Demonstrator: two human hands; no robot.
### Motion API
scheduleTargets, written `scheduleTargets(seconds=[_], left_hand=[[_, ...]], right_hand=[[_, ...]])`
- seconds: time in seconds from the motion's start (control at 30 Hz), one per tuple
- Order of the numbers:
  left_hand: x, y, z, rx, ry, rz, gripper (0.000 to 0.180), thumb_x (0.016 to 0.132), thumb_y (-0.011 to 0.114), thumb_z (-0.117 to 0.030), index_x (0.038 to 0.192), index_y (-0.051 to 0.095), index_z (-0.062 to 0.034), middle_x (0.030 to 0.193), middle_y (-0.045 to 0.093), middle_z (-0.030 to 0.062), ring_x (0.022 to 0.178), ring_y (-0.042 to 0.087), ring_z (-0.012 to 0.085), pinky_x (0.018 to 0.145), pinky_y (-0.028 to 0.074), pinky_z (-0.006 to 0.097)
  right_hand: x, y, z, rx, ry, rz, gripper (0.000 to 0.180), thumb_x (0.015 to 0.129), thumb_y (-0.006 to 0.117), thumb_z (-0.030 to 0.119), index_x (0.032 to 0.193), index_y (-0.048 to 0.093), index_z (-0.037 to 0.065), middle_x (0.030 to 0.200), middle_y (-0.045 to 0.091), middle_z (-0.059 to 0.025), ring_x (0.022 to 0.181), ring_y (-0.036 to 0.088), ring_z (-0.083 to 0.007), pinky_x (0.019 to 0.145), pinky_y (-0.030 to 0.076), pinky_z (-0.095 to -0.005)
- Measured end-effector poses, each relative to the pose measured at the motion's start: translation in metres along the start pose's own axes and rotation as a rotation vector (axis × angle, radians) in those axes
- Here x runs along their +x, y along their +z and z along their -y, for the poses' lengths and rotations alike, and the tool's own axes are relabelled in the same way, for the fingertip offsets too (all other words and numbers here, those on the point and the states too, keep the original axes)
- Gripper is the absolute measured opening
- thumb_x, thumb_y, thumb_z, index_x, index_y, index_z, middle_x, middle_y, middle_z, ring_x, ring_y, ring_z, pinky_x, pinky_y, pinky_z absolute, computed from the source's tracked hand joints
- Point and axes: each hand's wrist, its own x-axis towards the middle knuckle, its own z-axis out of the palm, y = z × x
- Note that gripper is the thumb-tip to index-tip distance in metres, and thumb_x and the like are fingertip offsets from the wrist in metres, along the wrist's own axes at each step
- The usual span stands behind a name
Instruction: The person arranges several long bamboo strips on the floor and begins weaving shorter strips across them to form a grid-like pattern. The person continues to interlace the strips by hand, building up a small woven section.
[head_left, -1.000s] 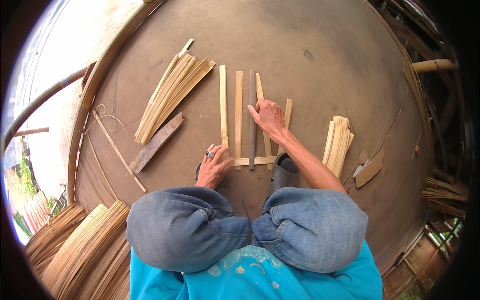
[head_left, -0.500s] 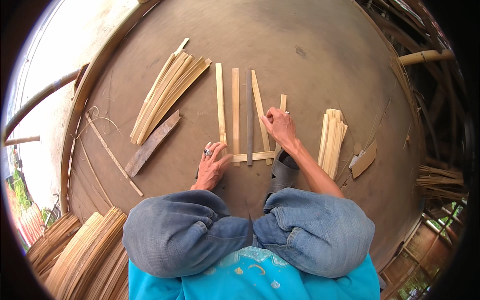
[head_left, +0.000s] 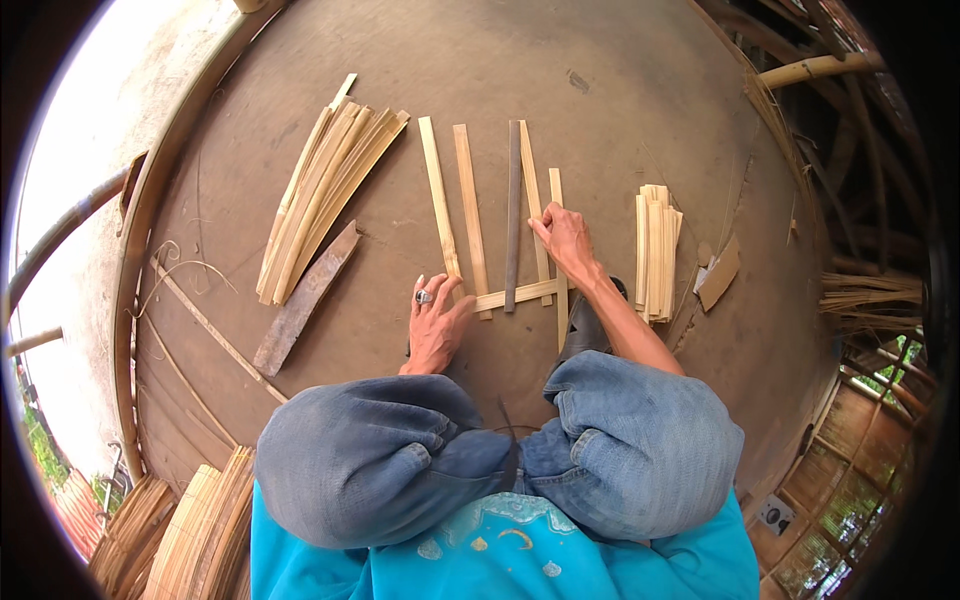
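Several pale bamboo strips lie side by side on the floor, among them the leftmost strip (head_left: 436, 190), a second strip (head_left: 468, 200) and the rightmost strip (head_left: 556, 185). A dark grey strip (head_left: 514, 200) lies between them, close beside another pale strip (head_left: 531, 165). A crosswise bamboo strip (head_left: 495, 298) crosses their near ends. My left hand (head_left: 438, 325), wearing a ring, is bent over the crosswise strip's left end and the leftmost strip's foot. My right hand (head_left: 566, 243) has its fingers pinched at the pale strip beside the dark one; it partly covers the rightmost strip.
A bundle of bamboo strips (head_left: 330, 195) lies far left beside a dark curved slat (head_left: 310, 295). Another bundle (head_left: 655, 250) lies right, near a brown scrap (head_left: 718, 275). Stacked strips (head_left: 200, 530) stand near left. My shoe (head_left: 588, 325) is by my right forearm.
The dark strip and the pale strip beside it have shifted right, away from the second strip. My right hand stays near the right-hand strips; my left remains at the crosswise strip's end. The view has shifted slightly.
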Motion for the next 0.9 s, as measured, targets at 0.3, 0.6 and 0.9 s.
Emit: scheduleTargets(seconds=[0.3, 0.6, 0.9], left_hand=[[-0.002, 0.006, 0.001, -0.011, -0.022, -0.042, 0.026, 0.087, 0.081, -0.021, 0.113, 0.075, -0.0237, 0.14, 0.057, 0.0012, 0.142, 0.048, 0.0262, 0.127, 0.029, 0.054], [-0.003, 0.002, -0.003, -0.004, -0.033, -0.011, 0.033, 0.086, 0.083, -0.02, 0.118, 0.074, -0.0233, 0.143, 0.056, 0.0028, 0.143, 0.046, 0.027, 0.128, 0.026, 0.055], [-0.007, 0.004, -0.002, 0.001, -0.049, -0.037, 0.03, 0.085, 0.082, -0.019, 0.114, 0.074, -0.0204, 0.142, 0.057, 0.0028, 0.143, 0.047, 0.0272, 0.129, 0.025, 0.055]], right_hand=[[-0.018, 0.006, 0.027, 0.017, -0.095, 0.048, 0.032, 0.095, 0.078, 0.029, 0.1, 0.062, 0.001, 0.092, 0.069, -0.0198, 0.083, 0.069, -0.0429, 0.074, 0.056, -0.0529], [-0.051, 0.039, 0.05, -0.028, -0.294, 0.062, 0.033, 0.098, 0.075, 0.034, 0.096, 0.063, 0.003, 0.087, 0.067, -0.0157, 0.079, 0.071, -0.0378, 0.067, 0.058, -0.0476], [-0.027, 0.064, 0.065, -0.155, -0.354, 0.051, 0.041, 0.098, 0.071, 0.041, 0.094, 0.067, 0.0, 0.085, 0.071, -0.018, 0.074, 0.074, -0.039, 0.061, 0.058, -0.0496]])
